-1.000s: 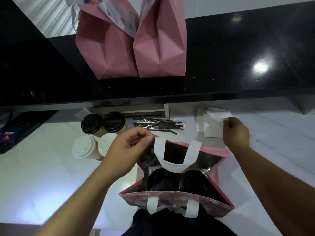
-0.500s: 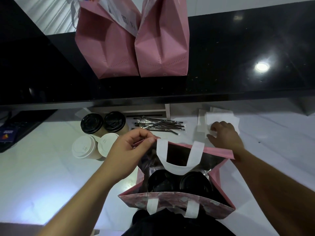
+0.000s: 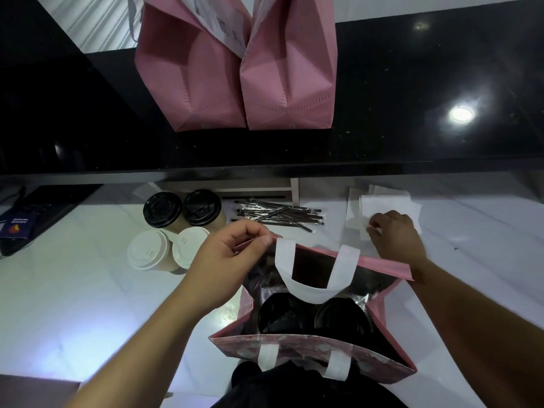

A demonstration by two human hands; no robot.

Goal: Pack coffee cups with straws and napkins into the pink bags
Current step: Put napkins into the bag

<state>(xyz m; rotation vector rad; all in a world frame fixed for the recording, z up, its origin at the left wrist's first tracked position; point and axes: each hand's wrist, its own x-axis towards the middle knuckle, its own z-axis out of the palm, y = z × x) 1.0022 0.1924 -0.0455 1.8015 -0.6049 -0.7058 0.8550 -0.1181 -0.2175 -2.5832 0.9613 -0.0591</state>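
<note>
At the counter's [image 3: 73, 304] near edge, your left hand [image 3: 226, 260] pinches the pink bag's [image 3: 309, 347] rim to keep it open, two cups [image 3: 315, 318] inside; right-hand fingers [image 3: 379, 223] curl, pinching a napkin [image 3: 388, 201].

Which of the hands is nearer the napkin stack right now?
Right. The right hand rests on the napkin stack, fingertips pinching at a sheet. The left hand is well off to the left, pinching the open pink bag by its rim.

White counter [image 3: 73, 304], 4 cups [image 3: 173, 228], straws [image 3: 279, 216], napkins [image 3: 382, 204]
</note>
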